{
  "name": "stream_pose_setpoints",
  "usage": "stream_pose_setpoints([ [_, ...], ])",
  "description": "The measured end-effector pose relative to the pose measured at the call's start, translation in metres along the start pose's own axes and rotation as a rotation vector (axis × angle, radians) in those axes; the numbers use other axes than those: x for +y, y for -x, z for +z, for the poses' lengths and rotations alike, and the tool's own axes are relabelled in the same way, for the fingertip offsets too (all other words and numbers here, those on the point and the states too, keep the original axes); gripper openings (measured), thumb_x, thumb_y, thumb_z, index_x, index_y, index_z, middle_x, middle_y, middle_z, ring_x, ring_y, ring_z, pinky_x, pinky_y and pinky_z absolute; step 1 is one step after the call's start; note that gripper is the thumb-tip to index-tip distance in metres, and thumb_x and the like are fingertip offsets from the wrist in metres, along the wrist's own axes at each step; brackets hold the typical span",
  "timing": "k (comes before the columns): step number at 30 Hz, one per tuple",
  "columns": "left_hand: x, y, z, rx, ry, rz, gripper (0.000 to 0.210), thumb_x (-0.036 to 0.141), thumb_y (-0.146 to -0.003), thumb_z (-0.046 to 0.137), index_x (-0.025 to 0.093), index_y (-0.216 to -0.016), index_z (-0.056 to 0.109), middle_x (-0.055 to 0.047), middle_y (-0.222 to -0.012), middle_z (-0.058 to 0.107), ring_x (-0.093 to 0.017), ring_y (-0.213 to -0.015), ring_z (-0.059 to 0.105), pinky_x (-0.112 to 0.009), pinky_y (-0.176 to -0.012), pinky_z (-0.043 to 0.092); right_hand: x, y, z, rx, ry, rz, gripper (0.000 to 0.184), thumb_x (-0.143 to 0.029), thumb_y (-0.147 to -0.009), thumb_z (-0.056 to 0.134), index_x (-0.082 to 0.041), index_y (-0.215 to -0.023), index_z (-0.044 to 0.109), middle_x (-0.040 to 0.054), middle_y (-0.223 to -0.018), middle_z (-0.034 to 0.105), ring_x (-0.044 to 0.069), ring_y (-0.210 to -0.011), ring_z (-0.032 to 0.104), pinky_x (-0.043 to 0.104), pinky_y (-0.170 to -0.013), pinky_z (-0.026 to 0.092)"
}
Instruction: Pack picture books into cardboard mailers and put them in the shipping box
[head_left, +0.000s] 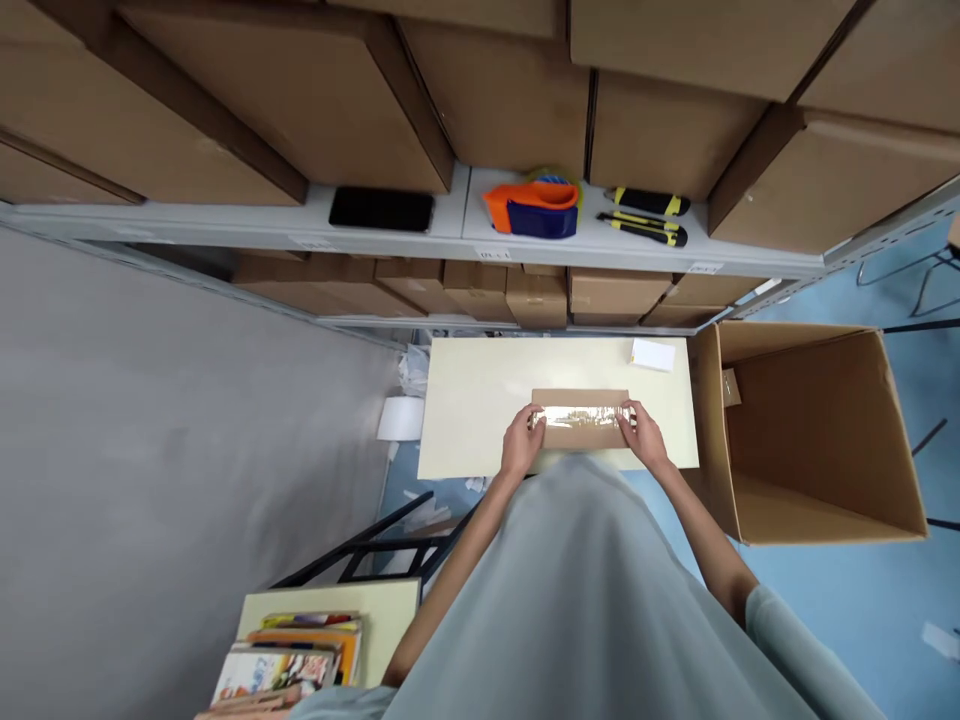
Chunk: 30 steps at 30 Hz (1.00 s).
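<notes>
A flat brown cardboard box [579, 438] lies on the pale table [472, 400] in front of me. A shiny strip of clear packing tape [581, 415] runs along its top from end to end. My left hand [523, 438] grips the box's left end, fingers curled over the edge by the tape. At the opposite end, my right hand [642, 434] holds the box the same way, thumb on top. The undersides of the fingers are partly hidden. Beyond the right hand, a small white box [652, 355] rests near the table's far right corner.
A large open carton [817, 410] stands right of the table, with a small brown piece inside. The shelf ahead carries a phone [381, 209], an orange and blue tape dispenser [532, 208], several cutters [645, 228] and cartons. Books [292, 655] lie at lower left beside a grey wall.
</notes>
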<state>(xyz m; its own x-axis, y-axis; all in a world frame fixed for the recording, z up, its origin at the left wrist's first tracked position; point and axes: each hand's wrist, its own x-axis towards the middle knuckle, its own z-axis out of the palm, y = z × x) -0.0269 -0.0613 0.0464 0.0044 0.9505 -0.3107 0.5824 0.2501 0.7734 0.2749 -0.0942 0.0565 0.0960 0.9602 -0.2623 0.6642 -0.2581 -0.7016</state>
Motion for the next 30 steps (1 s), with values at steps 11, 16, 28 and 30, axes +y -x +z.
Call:
stream_pose_setpoints([
  [11,0.065,-0.066,-0.054,0.139,-0.175,0.42,0.027,0.037,-0.107,0.056,0.026,-0.122,0.076,-0.013,-0.165,0.057,-0.035,-0.161,0.046,-0.058,-0.133,0.042,-0.085,-0.073,-0.033,0.205,0.296,-0.47,0.037,-0.051,-0.11,0.053,-0.023,-0.128,0.069,0.0225,-0.151,0.065,0.044,-0.143,0.062,0.068,-0.117,0.054],
  [16,0.148,-0.136,-0.106,0.297,-0.177,0.578,0.031,0.038,-0.108,0.055,0.023,-0.128,0.074,-0.015,-0.17,0.053,-0.035,-0.165,0.04,-0.058,-0.134,0.038,-0.198,-0.148,-0.073,0.219,0.313,-0.648,0.045,-0.051,-0.112,0.051,-0.022,-0.143,0.064,0.0213,-0.144,0.068,0.041,-0.135,0.062,0.062,-0.117,0.051],
  [28,0.226,-0.202,-0.128,0.458,-0.187,0.607,0.031,0.023,-0.101,0.057,0.022,-0.128,0.072,-0.017,-0.165,0.055,-0.036,-0.157,0.047,-0.057,-0.129,0.043,-0.328,-0.29,-0.077,0.047,0.715,-0.48,0.057,-0.032,-0.101,0.071,-0.001,-0.148,0.059,0.0313,-0.148,0.065,0.042,-0.14,0.06,0.053,-0.12,0.044],
  [30,0.221,-0.199,-0.125,0.467,-0.164,0.597,0.031,0.022,-0.1,0.057,0.023,-0.127,0.072,-0.017,-0.164,0.056,-0.036,-0.157,0.047,-0.058,-0.128,0.044,-0.333,-0.292,-0.073,0.017,0.761,-0.414,0.06,-0.035,-0.102,0.072,0.0,-0.149,0.058,0.0322,-0.149,0.066,0.041,-0.143,0.061,0.05,-0.123,0.042],
])
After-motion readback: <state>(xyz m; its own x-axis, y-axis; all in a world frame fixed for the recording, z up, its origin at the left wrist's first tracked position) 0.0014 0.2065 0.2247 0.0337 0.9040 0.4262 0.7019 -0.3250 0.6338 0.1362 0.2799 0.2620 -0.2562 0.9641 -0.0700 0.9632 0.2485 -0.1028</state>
